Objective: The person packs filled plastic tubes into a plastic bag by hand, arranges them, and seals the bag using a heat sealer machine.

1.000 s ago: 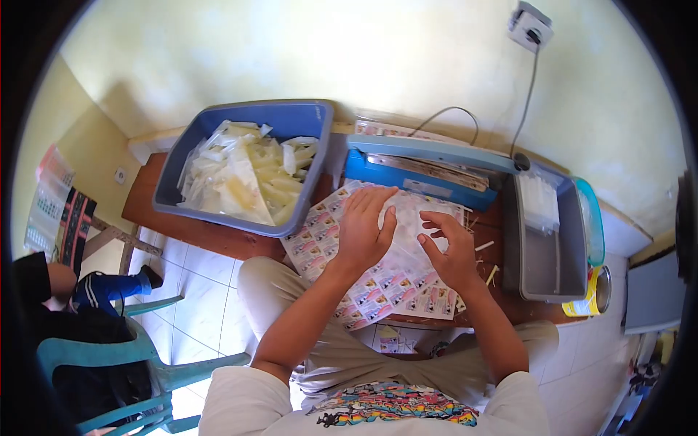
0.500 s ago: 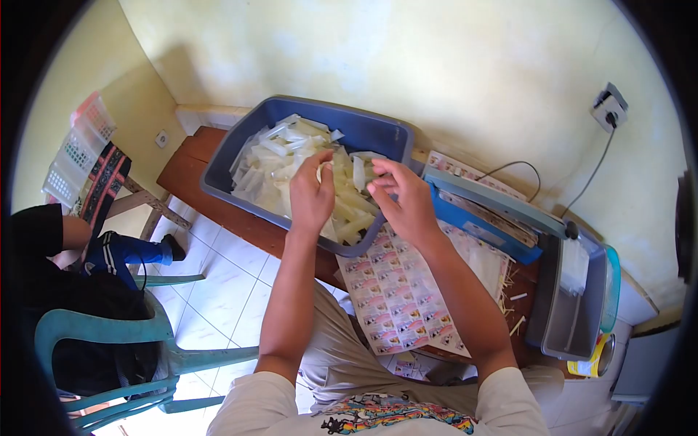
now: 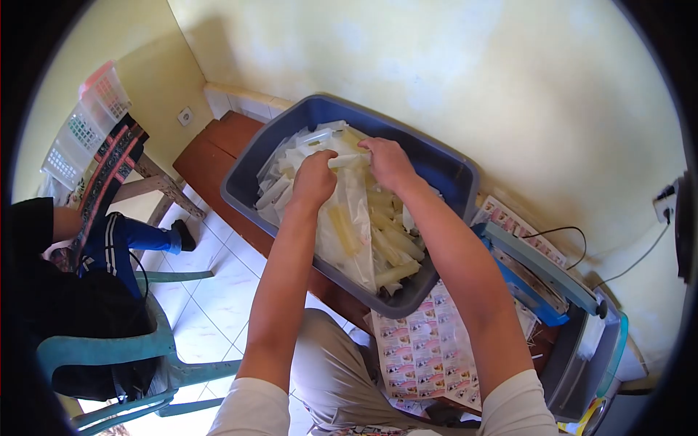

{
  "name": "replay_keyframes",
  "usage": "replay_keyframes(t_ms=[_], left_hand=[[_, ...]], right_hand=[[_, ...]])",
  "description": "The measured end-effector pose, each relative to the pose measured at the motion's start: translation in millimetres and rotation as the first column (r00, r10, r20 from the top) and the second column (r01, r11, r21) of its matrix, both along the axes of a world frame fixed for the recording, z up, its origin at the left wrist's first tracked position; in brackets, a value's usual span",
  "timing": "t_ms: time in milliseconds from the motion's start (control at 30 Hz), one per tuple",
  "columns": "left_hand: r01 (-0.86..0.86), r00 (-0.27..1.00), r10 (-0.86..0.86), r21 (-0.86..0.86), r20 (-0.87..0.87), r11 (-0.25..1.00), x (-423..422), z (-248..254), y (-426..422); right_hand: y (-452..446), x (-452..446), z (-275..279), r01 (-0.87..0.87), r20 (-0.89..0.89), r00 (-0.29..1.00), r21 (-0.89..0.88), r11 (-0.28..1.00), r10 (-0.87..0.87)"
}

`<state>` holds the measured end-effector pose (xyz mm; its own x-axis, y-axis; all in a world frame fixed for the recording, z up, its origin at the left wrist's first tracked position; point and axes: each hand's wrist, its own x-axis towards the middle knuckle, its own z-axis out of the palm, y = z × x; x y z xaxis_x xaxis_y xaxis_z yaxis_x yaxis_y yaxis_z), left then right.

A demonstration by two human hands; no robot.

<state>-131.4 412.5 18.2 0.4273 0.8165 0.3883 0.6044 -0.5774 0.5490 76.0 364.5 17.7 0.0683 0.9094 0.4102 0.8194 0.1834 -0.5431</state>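
Head view shows the left hand [image 3: 315,180] and right hand [image 3: 391,164], slightly apart, pinching opposite ends of one pale packet [image 3: 349,161], perhaps for keeping it straight, above the tub [image 3: 456,173] of similar packets [image 3: 396,243] beneath them.

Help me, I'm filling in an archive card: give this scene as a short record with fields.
Surface: brown bench against a pale wall
Tub: piled pale plastic pieces
Left grip: over the tub, at one end of a pale strip
Right grip: at the strip's other end
Beside tub: printed sheets, blue device
Far left: another person's blue-clad leg, green chair
Unclear: how firmly the strip is held
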Motion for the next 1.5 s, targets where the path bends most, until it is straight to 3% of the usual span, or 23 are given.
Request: replay_keyframes(t_ms=[67, 200, 300, 500, 600, 667, 867, 933, 967, 1033, 1133, 1167, 1300, 1367, 1500], left_hand=[[0.008, 0.999, -0.01, -0.038, -0.043, 0.999, 1, 0, -3], [0.056, 0.993, -0.054, 0.01, -0.109, 0.998, 5, -12, -1], [0.084, 0.989, -0.082, 0.011, -0.124, 0.996, 7, -13, -1], [0.102, 0.988, -0.104, -0.025, -0.112, 0.994, 4, -10, -2], [0.103, 0.991, -0.109, -0.078, -0.073, 0.992, 5, -1, -4], [0.117, 0.992, -0.122, -0.101, -0.036, 0.988, 8, 1, -5], [0.197, 0.975, -0.189, -0.062, 0.116, 0.978, 12, 4, -18], [0.172, 0.984, -0.16, -0.165, 0.083, 0.971, 19, 18, -36], [0.186, 0.981, -0.174, -0.154, 0.09, 0.97, 22, 20, -41], [0.253, 0.962, -0.266, 0.164, 0.061, 0.953, 27, 17, -51], [0.245, 0.957, -0.276, 0.257, 0.091, 0.935, 39, 35, -103], [0.219, 0.936, -0.29, 0.318, 0.198, 0.923, 46, 34, -120], [0.332, 0.868, -0.391, 0.228, 0.306, 0.915, 63, 57, -197], [0.428, 0.811, -0.502, 0.281, 0.299, 0.859, 71, 58, -233], [0.562, 0.739, -0.632, 0.305, 0.231, 0.769, 87, 52, -294]], right_hand=[[1, 2, -2, 0.053, 0.172, 0.984, -0.078, 0.996, -0.039], [1, 1, -7, 0.033, 0.255, 0.967, -0.119, 0.992, -0.002], [1, -1, -8, 0.06, 0.33, 0.943, -0.048, 0.997, -0.04], [-5, 4, 2, 0.067, 0.224, 0.974, -0.107, 0.992, -0.042], [-8, 9, 11, 0.026, 0.075, 0.997, -0.135, 0.99, -0.016], [-12, 16, 17, -0.054, -0.035, 0.998, -0.045, 0.998, 0.053], [-42, 17, 26, -0.02, -0.11, 0.994, 0.081, 0.997, 0.029], [-60, 14, 34, 0.033, -0.138, 0.99, 0.129, 0.991, -0.015], [-72, 12, 37, 0.077, -0.175, 0.983, 0.157, 0.985, -0.049], [-103, 7, 47, 0.114, -0.218, 0.973, 0.192, 0.975, -0.07], [-160, -1, 66, 0.181, -0.309, 0.946, 0.243, 0.953, -0.101], [-179, -2, 71, 0.186, -0.39, 0.918, 0.262, 0.947, -0.072], [-271, 1, 80, 0.219, -0.546, 0.835, 0.213, 0.952, -0.07], [-320, 4, 81, 0.227, -0.615, 0.785, 0.174, 0.958, -0.075], [-412, 8, 74, 0.345, -0.516, 0.805, 0.006, 0.939, -0.292]])
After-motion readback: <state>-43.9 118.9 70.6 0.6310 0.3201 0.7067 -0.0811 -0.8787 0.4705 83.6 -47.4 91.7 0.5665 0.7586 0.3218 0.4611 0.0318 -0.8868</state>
